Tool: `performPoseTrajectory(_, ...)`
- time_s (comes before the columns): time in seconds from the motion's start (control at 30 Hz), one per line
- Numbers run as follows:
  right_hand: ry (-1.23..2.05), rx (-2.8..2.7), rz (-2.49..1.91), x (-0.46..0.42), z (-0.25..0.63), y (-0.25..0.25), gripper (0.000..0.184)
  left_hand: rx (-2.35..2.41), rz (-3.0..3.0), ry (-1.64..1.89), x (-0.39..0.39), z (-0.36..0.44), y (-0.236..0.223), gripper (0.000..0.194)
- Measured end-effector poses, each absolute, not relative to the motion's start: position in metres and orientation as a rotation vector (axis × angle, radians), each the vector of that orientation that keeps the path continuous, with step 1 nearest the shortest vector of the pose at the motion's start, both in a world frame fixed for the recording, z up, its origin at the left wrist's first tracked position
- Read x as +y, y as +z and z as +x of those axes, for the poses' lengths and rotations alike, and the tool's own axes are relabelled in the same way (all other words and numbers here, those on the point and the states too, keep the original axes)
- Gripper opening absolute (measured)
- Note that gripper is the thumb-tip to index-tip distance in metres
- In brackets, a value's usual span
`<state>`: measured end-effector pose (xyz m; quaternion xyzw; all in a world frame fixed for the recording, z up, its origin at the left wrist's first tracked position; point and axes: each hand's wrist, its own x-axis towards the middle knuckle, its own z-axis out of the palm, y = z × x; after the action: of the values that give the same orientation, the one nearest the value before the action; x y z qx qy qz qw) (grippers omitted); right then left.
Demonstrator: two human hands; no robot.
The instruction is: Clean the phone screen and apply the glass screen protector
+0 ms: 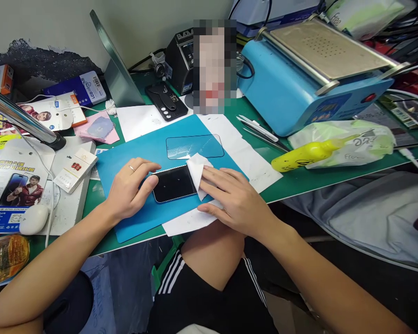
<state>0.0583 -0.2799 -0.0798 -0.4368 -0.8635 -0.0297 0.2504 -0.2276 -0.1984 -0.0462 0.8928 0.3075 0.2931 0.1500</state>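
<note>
On a blue mat (132, 160), the right hand's (235, 197) fingers are pinching a white wipe (196, 174), hiding the phone's (174, 184) three-o'clock end. The left hand's (132, 188) loosely spread fingers are touching its nine-o'clock end. At twelve o'clock, pixelation is masking an object (214, 67).

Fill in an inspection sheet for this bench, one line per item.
Surface: green tabletop, blue mat set askew on it; liquid spill, nothing seen.
Things in hand: dark-screened phone lying on mat; white wipe over its right end; clear black-bordered panel just beyond.
Clutter: packaging crowding left side; yellow bottle lying at right.
Grippers: bare hands; left hand at phone's left end, right hand with fingers on wipe.
Cables: white cable over right edge; black ones around blue machine.
Surroundings: dark damaged patch on wall; grey fabric below right edge.
</note>
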Motion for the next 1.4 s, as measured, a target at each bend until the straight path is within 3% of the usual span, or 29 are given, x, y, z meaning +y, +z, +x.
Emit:
performPoseTrajectory(1.03,-0.104,-2.118,-1.552,-0.291,0.051,-0.084,0.050,0.864,2.571,0.849,-0.198,-0.227,-0.049,0.038)
performPoseTrajectory(1.27,0.042,-2.189,-1.658,-0.287,0.040,-0.074,0.070,0.878,2.576,0.823,-0.197,-0.227,-0.047,0.039)
performPoseTrajectory(1.4,0.045,-2.259,-1.609,-0.296,0.038,-0.069,0.070,0.908,2.567,0.830,-0.198,-0.227,-0.047,0.040)
